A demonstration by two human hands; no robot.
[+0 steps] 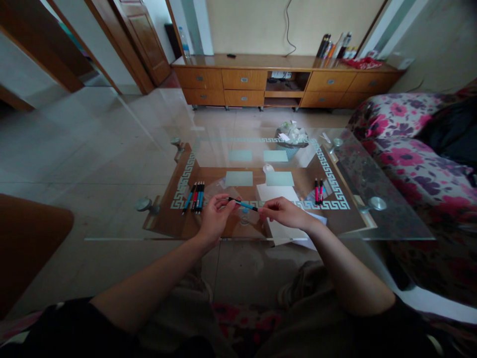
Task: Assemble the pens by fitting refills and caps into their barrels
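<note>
A blue pen with black ends (244,204) is held roughly level between my two hands, above the near part of the glass table (122,219). My left hand (216,216) pinches its left end between thumb and fingers. At the other end, the fingertips of my right hand (281,211) close on the black tip. Left of my left hand lies a group of several blue and red pens (198,196), side by side on the glass. Two pink-and-black pens (318,191) lie parallel to the right of my right hand.
White paper (281,228) shows beneath my right hand, seemingly under the glass. A waste basket (290,149) with crumpled rubbish stands beyond the table. A flowered sofa (404,144) is at the right, a wooden cabinet (244,79) along the far wall.
</note>
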